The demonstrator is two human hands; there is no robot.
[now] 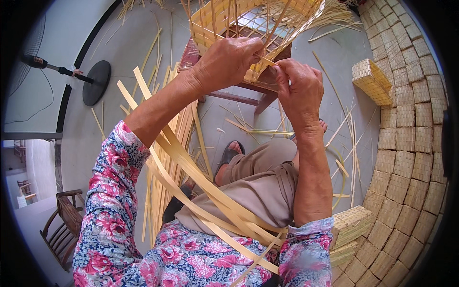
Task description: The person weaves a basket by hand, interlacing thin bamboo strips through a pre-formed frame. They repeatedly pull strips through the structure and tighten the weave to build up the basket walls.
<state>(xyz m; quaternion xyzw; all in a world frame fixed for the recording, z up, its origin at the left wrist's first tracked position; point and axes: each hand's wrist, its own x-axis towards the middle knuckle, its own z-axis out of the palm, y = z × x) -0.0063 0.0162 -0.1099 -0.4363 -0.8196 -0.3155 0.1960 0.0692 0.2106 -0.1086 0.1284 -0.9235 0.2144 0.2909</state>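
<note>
A half-woven bamboo basket (pixel 208 40) with upright stakes rests on a small red wooden stool (pixel 234 97) in front of me. At its near side my left hand (pixel 229 60) is closed, pinching a thin bamboo strip (pixel 266 60). My right hand (pixel 301 86) pinches the same strip from the right, thumb and fingers together. The strip spans the short gap between both hands, close to the basket's near corner. Several long, pale bamboo strips (pixel 201 193) lie across my lap and under my left forearm.
A stack of woven baskets (pixel 399 158) lines the right side, with one basket (pixel 372 82) standing apart from it. A bundle of bamboo strips (pixel 179 138) lies left of my legs. A black fan base (pixel 97 82) and a wooden chair (pixel 69 217) stand at the left. Loose strips litter the floor.
</note>
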